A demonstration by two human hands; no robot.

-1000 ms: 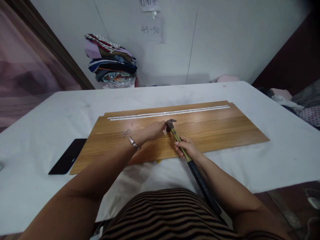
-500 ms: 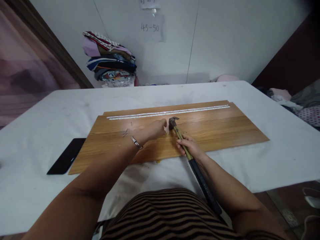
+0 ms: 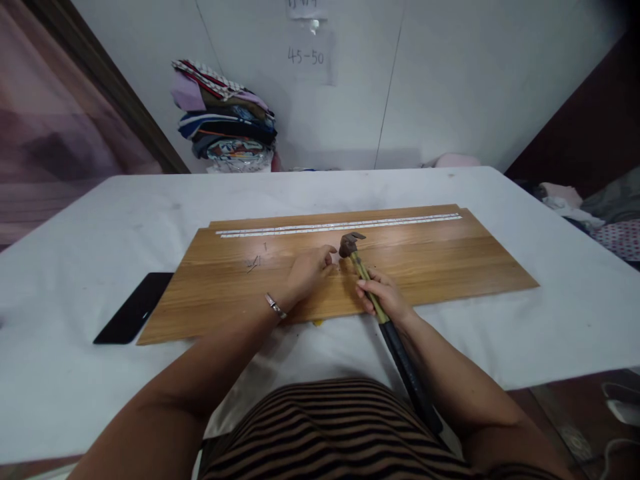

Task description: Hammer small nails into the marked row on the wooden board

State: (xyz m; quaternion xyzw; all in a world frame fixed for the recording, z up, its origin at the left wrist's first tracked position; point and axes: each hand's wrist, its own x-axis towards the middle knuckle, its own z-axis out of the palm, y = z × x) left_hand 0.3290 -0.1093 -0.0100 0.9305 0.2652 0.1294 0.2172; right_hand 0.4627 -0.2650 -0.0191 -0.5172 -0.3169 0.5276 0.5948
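Observation:
My right hand (image 3: 383, 293) is wrapped around the yellowish shaft of a claw hammer (image 3: 373, 287), above its black grip. The hammer's rusty head (image 3: 349, 245) is raised over the middle of a wood-grain board (image 3: 440, 257). Just left of the head, my left hand (image 3: 313, 267) has curled fingers, with the index finger and thumb apart. Nothing can be made out between them. Several loose nails (image 3: 254, 263) lie on the board, left of that hand. Two white measuring strips (image 3: 340, 227) run along the board's far side.
A black tablet-like slab (image 3: 133, 310) lies partly against the board's left edge on the white-covered table (image 3: 565, 313). Folded clothes (image 3: 227, 123) are stacked beyond the table by the wall. A small yellow thing (image 3: 318, 323) shows at the board's near edge.
My left hand has drawn slightly lower, its index finger and thumb now showing apart. The hammer stays in my right hand, nearly where it was. The view has shifted a little.

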